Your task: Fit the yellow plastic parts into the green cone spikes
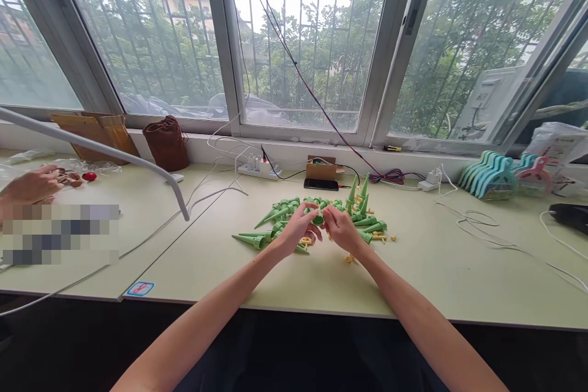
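Note:
My left hand (299, 225) and my right hand (340, 226) meet over a pile of green plastic cone spikes (275, 220) on the pale green table (413, 269). Both hands pinch one small green piece (318, 218) between their fingertips. Several cones lie on their sides around the hands, and a few stand upright (362, 191) just behind my right hand. Small yellow parts (380, 236) are scattered to the right of the pile and under my hands.
A black phone (321, 184) and a cardboard box (321, 169) sit behind the pile, with a power strip (258, 166) and cables. A brown pouch (167, 142) stands at back left. Another person's hand (34, 184) works at far left. Teal and pink plastic pieces (491, 176) are stacked at right.

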A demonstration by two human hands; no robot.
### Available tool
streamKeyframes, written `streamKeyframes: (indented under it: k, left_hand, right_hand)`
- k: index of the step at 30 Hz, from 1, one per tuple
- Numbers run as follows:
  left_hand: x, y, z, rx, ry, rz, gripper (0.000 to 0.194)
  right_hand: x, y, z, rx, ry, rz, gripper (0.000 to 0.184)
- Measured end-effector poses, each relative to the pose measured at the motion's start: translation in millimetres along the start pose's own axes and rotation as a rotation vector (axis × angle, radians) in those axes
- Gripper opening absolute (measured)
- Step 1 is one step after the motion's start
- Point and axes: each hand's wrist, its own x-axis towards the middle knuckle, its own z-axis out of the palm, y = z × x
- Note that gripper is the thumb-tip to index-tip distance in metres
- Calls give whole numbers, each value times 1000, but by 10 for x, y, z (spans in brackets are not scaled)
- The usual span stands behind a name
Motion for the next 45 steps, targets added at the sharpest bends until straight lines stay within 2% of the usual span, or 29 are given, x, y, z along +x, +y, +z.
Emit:
streamKeyframes:
  k: [15,33,39,45]
  left_hand:
    - [-53,74,48,62,39,81,42]
    - [-41,-35,47,169,-3,221,52]
    - [-53,-20,66,169,24,218,59]
    - [-58,-19,68,207,15,230,58]
  right_hand:
    - [-11,29,-14,0,-25,7,35]
    - [5,32,-20,-10,67,21,44]
    - [5,5,-30,13,79,38,47]
    - [4,11,-28,23,85,60,48]
